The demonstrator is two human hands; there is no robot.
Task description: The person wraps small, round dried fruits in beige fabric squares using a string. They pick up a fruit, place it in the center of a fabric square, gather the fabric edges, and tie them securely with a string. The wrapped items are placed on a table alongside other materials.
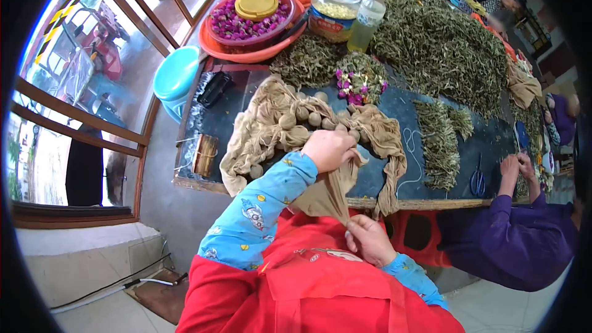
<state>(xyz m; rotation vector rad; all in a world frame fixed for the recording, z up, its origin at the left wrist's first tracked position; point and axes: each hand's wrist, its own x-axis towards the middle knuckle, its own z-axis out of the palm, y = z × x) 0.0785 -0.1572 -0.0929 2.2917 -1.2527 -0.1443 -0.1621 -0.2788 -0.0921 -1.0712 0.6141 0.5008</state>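
Note:
A long piece of tan, stretchy stocking-like cloth [330,194] hangs over the near table edge, pulled taut between my hands. My left hand [332,148] is closed around its upper part, next to several round brownish balls [314,118]. Lower down, in front of my red apron, my right hand [372,240] pinches the narrow lower end. More tan cloth [246,129] lies bunched around the balls to the left, and another twisted length [391,154] trails on the right. What is under my left fingers is hidden. A ball of dried leaves with purple flowers [361,80] sits just beyond.
Purple flower buds fill a pink bowl [293,20] with a yellow lid on top. A plastic jar [335,9], a bottle [367,20] and heaped dried leaves [438,43] stand behind. Scissors [477,180] lie at right, near a person in purple [512,234]. Left stands a blue stool [176,74].

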